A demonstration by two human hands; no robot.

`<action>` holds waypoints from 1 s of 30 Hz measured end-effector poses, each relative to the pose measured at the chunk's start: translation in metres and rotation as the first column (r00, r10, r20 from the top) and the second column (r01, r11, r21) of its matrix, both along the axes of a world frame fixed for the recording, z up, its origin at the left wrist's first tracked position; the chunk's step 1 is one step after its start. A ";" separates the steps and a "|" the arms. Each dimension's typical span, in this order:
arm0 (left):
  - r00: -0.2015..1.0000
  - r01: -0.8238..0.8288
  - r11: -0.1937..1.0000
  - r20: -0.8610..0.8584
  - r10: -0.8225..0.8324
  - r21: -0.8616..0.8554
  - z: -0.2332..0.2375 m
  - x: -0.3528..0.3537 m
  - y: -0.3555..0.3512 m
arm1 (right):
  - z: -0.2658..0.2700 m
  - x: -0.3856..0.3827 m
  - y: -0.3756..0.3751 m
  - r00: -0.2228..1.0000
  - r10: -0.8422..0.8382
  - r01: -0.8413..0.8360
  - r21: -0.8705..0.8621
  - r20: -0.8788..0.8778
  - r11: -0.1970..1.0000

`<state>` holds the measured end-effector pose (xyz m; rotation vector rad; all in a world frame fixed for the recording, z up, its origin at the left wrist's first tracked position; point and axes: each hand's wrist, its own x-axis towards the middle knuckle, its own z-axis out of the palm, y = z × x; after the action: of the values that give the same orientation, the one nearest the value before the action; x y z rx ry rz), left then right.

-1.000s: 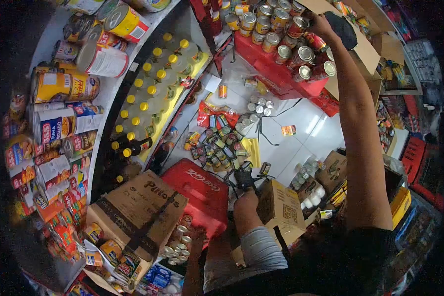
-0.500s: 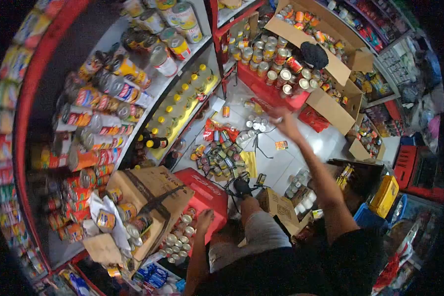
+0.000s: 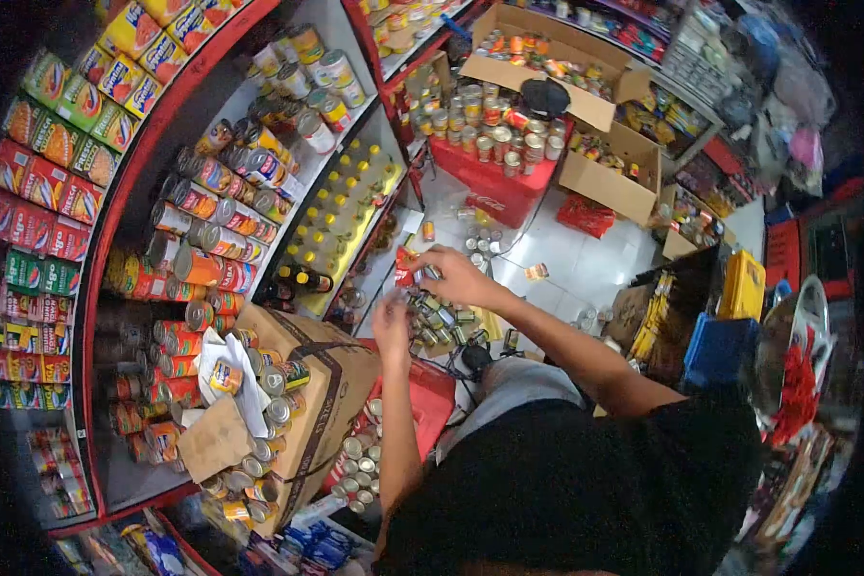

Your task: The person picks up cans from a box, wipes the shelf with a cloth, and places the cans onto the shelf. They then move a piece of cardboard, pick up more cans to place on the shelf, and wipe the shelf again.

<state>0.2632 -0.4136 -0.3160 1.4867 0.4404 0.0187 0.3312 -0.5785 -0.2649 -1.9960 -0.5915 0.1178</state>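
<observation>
My right hand (image 3: 451, 276) is stretched forward over the floor pile, its fingers bent toward the left. A red plastic wrapper (image 3: 404, 266) shows right at its fingertips. Close by and a little lower, my left hand (image 3: 391, 324) is raised with its fingers drawn together. I cannot tell what is between the fingers of either hand. Beneath and beyond them lies a heap of small cans (image 3: 439, 322) on the tiled floor, partly covered by my hands and forearm. More small cans (image 3: 480, 248) stand behind my right hand.
Cans fill the shelf (image 3: 302, 206) at left, above a row of yellow-capped bottles (image 3: 341, 197). A cardboard box (image 3: 331, 370) with cans on top stands near my left arm. Ahead are a red cooler (image 3: 494, 187) topped with cans and an open carton (image 3: 610, 187). A blue crate (image 3: 720, 350) sits right.
My right hand has swung left and back from near the red cooler. My left hand has risen forward from beside the box, bringing both hands close together. The view has shifted.
</observation>
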 end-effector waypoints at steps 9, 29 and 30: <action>0.985 0.040 0.998 0.171 -0.030 -0.058 0.072 -0.035 -0.003 | 0.028 -0.043 0.014 0.994 0.036 -0.031 -0.054 0.099 0.998; 0.997 0.076 0.981 -0.006 -0.079 -0.180 0.077 -0.094 0.010 | 0.018 -0.086 0.017 0.956 0.289 -0.289 0.020 -0.043 0.957; 0.997 0.068 0.981 -0.016 -0.072 -0.180 0.082 -0.093 0.008 | 0.012 -0.083 0.020 0.958 0.285 -0.285 0.030 -0.020 0.958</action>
<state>0.1703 -0.4052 -0.2345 1.3248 0.3970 -0.0915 0.2480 -0.5589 -0.2534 -1.8703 -0.8588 0.3082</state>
